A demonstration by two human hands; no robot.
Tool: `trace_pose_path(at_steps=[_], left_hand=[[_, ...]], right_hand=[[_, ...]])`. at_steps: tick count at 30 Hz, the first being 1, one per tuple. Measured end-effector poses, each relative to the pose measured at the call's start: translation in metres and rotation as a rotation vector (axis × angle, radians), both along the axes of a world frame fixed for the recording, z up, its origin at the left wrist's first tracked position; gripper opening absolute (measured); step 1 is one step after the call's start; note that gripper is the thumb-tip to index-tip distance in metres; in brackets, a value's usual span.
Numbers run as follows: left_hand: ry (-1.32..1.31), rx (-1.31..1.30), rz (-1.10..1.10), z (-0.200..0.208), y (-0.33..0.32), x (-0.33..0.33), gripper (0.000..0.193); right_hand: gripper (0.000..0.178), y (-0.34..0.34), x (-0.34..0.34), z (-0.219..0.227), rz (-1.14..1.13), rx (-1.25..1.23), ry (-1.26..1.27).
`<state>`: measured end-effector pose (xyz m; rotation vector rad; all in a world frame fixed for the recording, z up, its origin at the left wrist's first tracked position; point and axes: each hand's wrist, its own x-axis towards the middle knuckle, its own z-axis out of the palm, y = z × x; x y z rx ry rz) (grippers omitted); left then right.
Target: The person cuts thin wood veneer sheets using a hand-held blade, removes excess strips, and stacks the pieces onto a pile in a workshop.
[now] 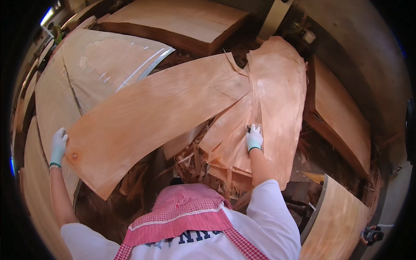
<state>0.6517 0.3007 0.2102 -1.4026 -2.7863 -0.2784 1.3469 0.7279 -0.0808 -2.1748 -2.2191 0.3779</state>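
Observation:
My left hand (59,146), in a white glove with a green cuff, grips the left end of a long sheet of thin wood veneer (160,117). The sheet stretches up and to the right, toward a pile of veneer sheets (277,99), and a small knot shows near its held end. My right hand (254,138), gloved the same way, is closed over the pile's left side. A small dark thing pokes out by its fingers; its kind is too small to tell. Under that hand, torn veneer strips (229,130) fan out leftward.
A thick stack of wood sheets (182,21) stands at the far side, another stack (340,112) at the right. At left lies a broad covered surface (91,65) with a metal edge. Veneer scraps (190,167) litter the area before me. A pale sheet (336,221) lies lower right.

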Motion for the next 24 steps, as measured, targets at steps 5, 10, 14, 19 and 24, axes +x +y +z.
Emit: trace_pose_path(at_steps=[5, 10, 14, 19, 24], left_hand=[[0.283, 0.216, 0.129, 0.057, -0.112, 0.039, 0.018], [0.474, 0.2, 0.119, 0.114, -0.135, 0.186, 0.022], [0.648, -0.053, 0.065, 0.117, -0.143, 0.274, 0.016], [0.667, 0.032, 0.081, 0.107, -0.216, 0.309, 0.011], [0.471, -0.076, 0.478, 0.095, -0.393, 0.324, 0.029]], right_hand=[[0.043, 0.017, 0.007, 0.005, 0.069, 0.048, 0.072], [0.026, -0.02, -0.089, 0.067, 0.331, 0.219, 0.563], [0.045, -0.177, -0.238, 0.163, 0.945, 0.224, 1.045], [0.052, -0.387, -0.342, 0.261, 1.621, 0.09, 0.933], [0.016, -0.564, -0.419, 0.253, 2.027, -0.041, 0.864]])
